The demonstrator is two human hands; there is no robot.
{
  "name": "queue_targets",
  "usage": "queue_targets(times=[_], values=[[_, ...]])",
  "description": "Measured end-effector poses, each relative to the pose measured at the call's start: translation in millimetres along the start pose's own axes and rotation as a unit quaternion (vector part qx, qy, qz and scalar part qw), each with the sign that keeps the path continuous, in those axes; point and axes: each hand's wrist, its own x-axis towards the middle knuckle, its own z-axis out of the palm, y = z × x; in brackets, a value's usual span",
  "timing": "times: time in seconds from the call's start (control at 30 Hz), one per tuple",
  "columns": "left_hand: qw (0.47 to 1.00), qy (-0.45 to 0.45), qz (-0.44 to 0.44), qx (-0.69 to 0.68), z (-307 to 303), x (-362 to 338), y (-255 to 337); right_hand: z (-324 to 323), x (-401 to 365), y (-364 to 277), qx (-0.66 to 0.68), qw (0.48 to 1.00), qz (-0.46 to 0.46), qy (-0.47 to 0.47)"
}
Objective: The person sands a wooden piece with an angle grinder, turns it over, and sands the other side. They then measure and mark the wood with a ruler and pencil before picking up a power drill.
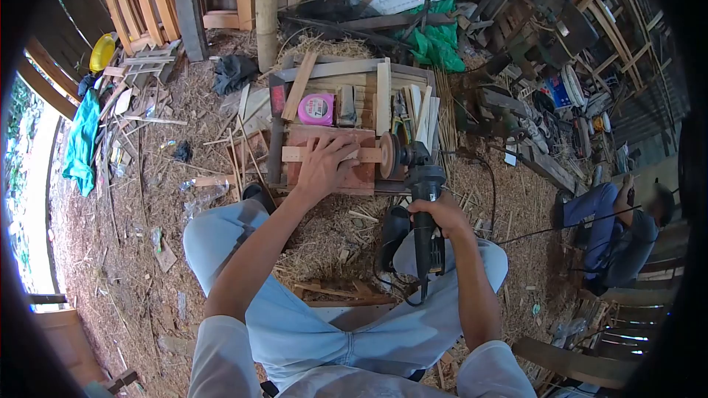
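My left hand (323, 166) presses a narrow light wooden strip (294, 154) down on a reddish-brown board (361, 179), fingers bent over the strip. In my right hand (446, 215) is a dark angle grinder (425, 179), held by its body with the fingers wrapped round it. The grinder's round brown sanding disc (388, 158) stands on edge at the right end of the strip. Just beyond the board are a pink tape measure (316, 109) and a grey block (346, 106). Pliers (401, 124) and thin wooden pieces (423, 114) lie beyond the grinder.
The grinder's cord (493, 184) loops to the right. Shavings and offcuts cover the floor (140, 243). Curved wooden parts (140, 0) stand at the back left. Another person (616, 232) sits at the right. A green plastic sheet (436, 46) lies at the back.
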Motion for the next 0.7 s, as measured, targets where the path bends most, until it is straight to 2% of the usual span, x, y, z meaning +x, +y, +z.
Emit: queue_targets(times=[0.03, 0.37, 0.57, 0.7], values=[[1.0, 0.0, -0.001, 0.002, -2, -1, 0, -1, 4, 3, -0.001, 1.0, 0.02, -0.011], [1.0, -0.024, -0.009, 0.017, -5, -1, 4, 3, -4, 2, 0.044, 0.999, 0.014, -0.012], [1.0, -0.014, -0.012, 0.011, -3, 1, 4, 0, -9, 4, 0.023, 1.0, 0.008, -0.011], [1.0, -0.02, -0.012, 0.013, -1, -1, 3, 0, -23, -6, -0.049, 0.999, 0.0, 0.013]])
